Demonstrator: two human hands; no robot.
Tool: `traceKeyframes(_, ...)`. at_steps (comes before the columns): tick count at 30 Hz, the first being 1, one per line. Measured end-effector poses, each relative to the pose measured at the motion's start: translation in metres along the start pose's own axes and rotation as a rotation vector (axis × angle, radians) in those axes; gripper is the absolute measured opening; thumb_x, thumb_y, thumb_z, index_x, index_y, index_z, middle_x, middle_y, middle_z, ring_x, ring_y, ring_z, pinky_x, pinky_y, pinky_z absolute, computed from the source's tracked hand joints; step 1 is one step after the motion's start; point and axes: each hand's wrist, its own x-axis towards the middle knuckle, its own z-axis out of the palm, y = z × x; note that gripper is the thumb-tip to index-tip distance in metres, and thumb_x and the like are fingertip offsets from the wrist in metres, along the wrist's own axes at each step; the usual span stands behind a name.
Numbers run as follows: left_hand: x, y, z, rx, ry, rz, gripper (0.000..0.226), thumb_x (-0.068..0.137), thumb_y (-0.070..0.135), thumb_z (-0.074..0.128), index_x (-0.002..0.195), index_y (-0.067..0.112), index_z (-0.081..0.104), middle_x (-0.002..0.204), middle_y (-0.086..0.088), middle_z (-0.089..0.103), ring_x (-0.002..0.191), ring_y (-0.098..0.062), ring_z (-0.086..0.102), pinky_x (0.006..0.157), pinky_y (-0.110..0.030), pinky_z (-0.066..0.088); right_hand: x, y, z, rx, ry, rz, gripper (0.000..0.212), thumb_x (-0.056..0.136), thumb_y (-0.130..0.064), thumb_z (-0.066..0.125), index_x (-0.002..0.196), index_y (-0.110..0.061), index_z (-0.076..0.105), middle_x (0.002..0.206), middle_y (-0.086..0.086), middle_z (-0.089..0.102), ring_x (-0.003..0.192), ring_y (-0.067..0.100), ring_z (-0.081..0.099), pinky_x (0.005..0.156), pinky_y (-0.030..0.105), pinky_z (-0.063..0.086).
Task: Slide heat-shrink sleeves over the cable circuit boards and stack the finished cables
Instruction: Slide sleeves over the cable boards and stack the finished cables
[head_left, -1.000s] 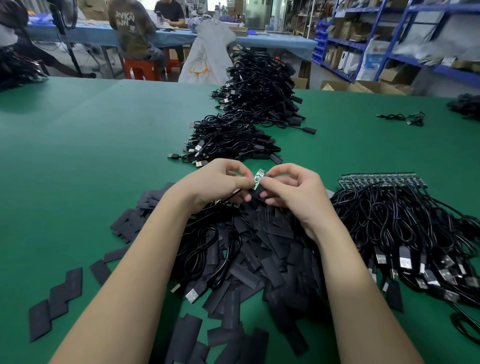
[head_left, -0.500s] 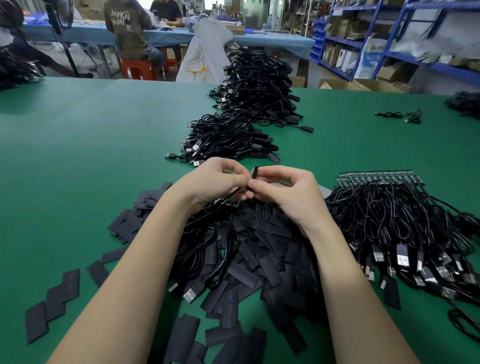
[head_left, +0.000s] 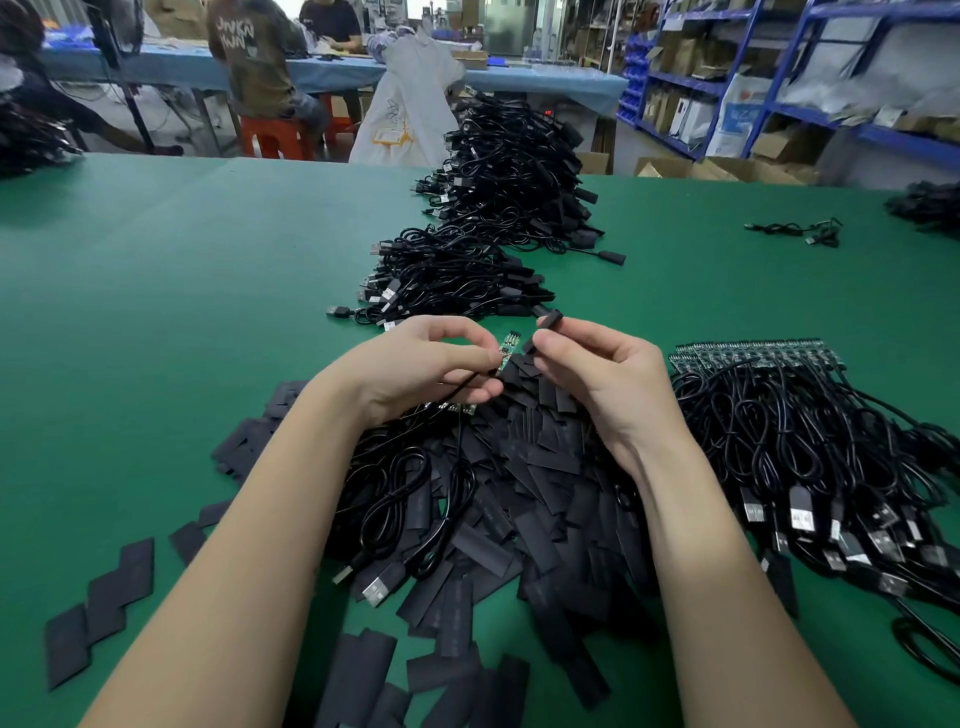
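Since half a second ago the two hands are drawing apart: then their fingertips were meeting over a dark sleeve end, and now a gap is showing between them with the circuit board (head_left: 508, 349) bare again.

The left hand (head_left: 415, 366) is pinching the lower end of that small green board between thumb and forefinger, its other fingers curling under, and the board's thin black cable (head_left: 462, 384) is running out beneath the fingers toward the heap below. The board is tilting up and to the right, its pin end free in the air.

The right hand (head_left: 597, 379) is pinching a black heat-shrink sleeve (head_left: 544, 328) between thumb and forefinger, the sleeve standing up above the fingertips just beside the board's tip but not touching it, with nothing threaded into it.

Under both wrists a loose heap of flat black sleeves (head_left: 519, 499) is spreading over the green table (head_left: 156, 312), mixed with a few coiled cables with USB plugs (head_left: 384, 584). More flat sleeves (head_left: 98, 613) are lying apart at the near left.

To the right, a bundle of unsleeved cables (head_left: 810, 447) is lying with its row of boards (head_left: 748, 353) lined up along the far edge. Beyond the hands, a long stack of finished cables (head_left: 478, 249) is stretching away down the middle of the table. A single cable (head_left: 795, 231) is lying alone at the far right.
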Motion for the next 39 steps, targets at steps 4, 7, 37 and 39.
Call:
traceKeyframes(4, -0.001, -0.001, -0.004, -0.006, -0.067, 0.003, 0.01, 0.094, 0.001, 0.064, 0.089, 0.009, 0.067, 0.077, -0.007, 0.067, 0.071, -0.015, 0.069, 0.066, -0.019, 0.056, 0.001, -0.003, -0.001, 0.149, 0.002, 0.021, 0.013, 0.07, -0.007, 0.082, 0.082, -0.01, 0.083, 0.09, 0.008, 0.079, 0.084, 0.014, 0.075, 0.074, 0.018, 0.058)
traceKeyframes(7, -0.002, -0.002, -0.005, 0.019, -0.144, 0.021, 0.004, 0.094, 0.001, 0.063, 0.096, 0.005, 0.064, 0.078, -0.006, 0.066, 0.071, -0.014, 0.066, 0.067, -0.02, 0.054, 0.0, -0.004, 0.0, 0.186, -0.021, 0.016, 0.016, 0.066, -0.01, 0.081, 0.082, -0.011, 0.083, 0.091, 0.007, 0.079, 0.086, 0.013, 0.075, 0.075, 0.018, 0.058)
traceKeyframes(37, -0.008, 0.0, -0.011, 0.188, -0.186, 0.154, 0.022, 0.088, 0.013, 0.07, 0.107, 0.007, 0.06, 0.081, -0.004, 0.068, 0.075, -0.014, 0.063, 0.071, -0.019, 0.051, -0.007, -0.005, 0.001, 0.13, -0.187, 0.129, 0.017, 0.073, -0.009, 0.076, 0.088, -0.01, 0.082, 0.093, 0.01, 0.078, 0.083, 0.014, 0.075, 0.074, 0.017, 0.058)
traceKeyframes(39, -0.009, 0.002, -0.013, 0.29, -0.163, 0.167, 0.019, 0.089, 0.007, 0.072, 0.104, 0.006, 0.061, 0.075, 0.0, 0.069, 0.067, -0.01, 0.06, 0.064, -0.015, 0.046, -0.005, -0.004, 0.002, 0.146, -0.154, 0.131, 0.016, 0.072, -0.009, 0.077, 0.087, -0.009, 0.082, 0.093, 0.01, 0.078, 0.083, 0.014, 0.075, 0.075, 0.018, 0.058)
